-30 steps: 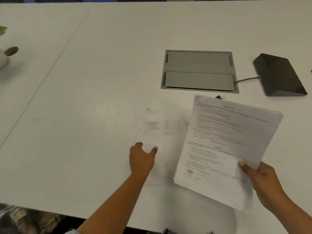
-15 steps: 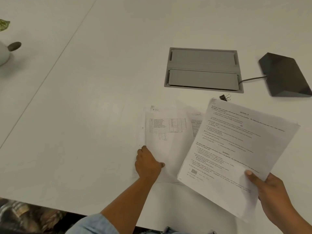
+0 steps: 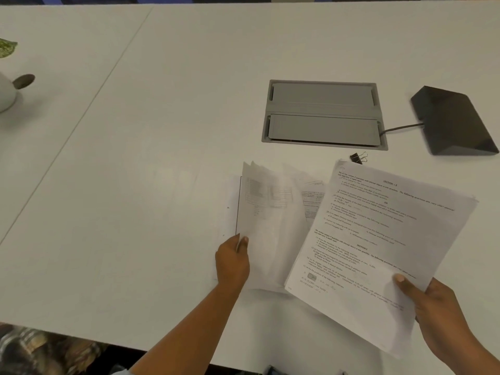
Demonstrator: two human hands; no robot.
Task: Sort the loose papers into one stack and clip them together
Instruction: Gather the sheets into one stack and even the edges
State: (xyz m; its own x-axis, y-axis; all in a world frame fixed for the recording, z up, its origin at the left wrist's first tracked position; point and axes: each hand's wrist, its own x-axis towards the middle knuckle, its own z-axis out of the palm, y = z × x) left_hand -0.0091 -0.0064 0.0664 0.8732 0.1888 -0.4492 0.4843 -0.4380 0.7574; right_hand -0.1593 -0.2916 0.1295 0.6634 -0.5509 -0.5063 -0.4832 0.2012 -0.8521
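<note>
Left hand (image 3: 234, 263): closed in a pinch, thumb over fingers, on the lower left edge of a few loose sheets (image 3: 266, 226) at centre frame. Those sheets are lifted along that edge and fan apart toward the top; their print is blurred. Further sheets lie flat on the white desk (image 3: 121, 185) beneath and just right of them, partly covered.

Right hand (image 3: 433, 307): closed on the lower right corner of a thicker printed stack (image 3: 384, 244), thumb on top, fingers beneath. The stack is held tilted at lower right of the frame, overlapping the flat sheets; its far edges are slightly uneven.

Binder clip (image 3: 358, 158): black, lying on the desk just beyond the stack's upper corner, in front of the grey cable hatch (image 3: 323, 115). Untouched.

Handling assessment: the paper appears light, thin and limp. Single sheets sag and splay when held by one edge, and they are likely to slide over one another. A corner hold looks adequate for carrying only. For squaring, it seems better to take both long edges and tap the bundle upright on the desk. The clip is small with stiff-looking wire handles; I judge it should go over one squared corner or the top edge.
</note>
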